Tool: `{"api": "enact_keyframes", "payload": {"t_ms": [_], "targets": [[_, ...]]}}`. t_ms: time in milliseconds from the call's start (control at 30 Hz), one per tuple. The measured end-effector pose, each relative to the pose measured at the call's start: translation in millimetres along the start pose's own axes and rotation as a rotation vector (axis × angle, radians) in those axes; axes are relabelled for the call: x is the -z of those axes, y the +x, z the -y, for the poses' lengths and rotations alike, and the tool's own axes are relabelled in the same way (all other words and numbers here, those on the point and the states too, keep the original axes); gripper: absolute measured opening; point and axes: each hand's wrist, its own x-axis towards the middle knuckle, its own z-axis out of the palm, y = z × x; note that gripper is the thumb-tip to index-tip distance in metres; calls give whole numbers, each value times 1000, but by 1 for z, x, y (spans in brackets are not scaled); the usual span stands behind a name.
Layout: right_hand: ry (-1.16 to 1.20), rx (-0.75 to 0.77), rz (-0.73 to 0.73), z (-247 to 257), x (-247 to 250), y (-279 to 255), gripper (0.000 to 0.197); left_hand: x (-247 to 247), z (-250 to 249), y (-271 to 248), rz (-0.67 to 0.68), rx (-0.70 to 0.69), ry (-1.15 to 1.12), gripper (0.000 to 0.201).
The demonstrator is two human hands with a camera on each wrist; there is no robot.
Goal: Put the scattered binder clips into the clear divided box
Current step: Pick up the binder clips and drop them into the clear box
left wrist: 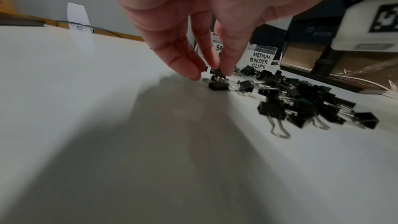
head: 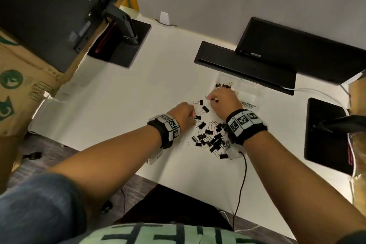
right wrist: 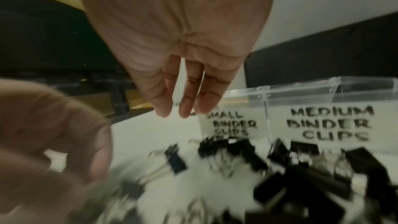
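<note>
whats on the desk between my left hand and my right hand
Two loose black binder clips lie on the white desk between the left hand and right hand; the head view shows it.
</note>
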Motion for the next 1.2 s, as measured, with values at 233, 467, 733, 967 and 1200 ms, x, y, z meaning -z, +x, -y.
{"api": "enact_keyframes", "payload": {"t_ms": [233,467,733,967,1200], "targets": [[-103,147,205,6,-40,-17,35,-18,-1,-6,-39,43,77,8],[-164,158,206,-6,-48,-21,28,-14,7,-8,-57,58,115,17],[-114,43,159,-20,-46,-35,26,-18,0,-7,-60,8,191,16],[103,-81,64,-22,-37,-45,6,-15,-3,-5,-86,50,75,15],[692,-396,-71,-39,-20,-43,15,-16,-9,1,-87,85,-104,35]]}}
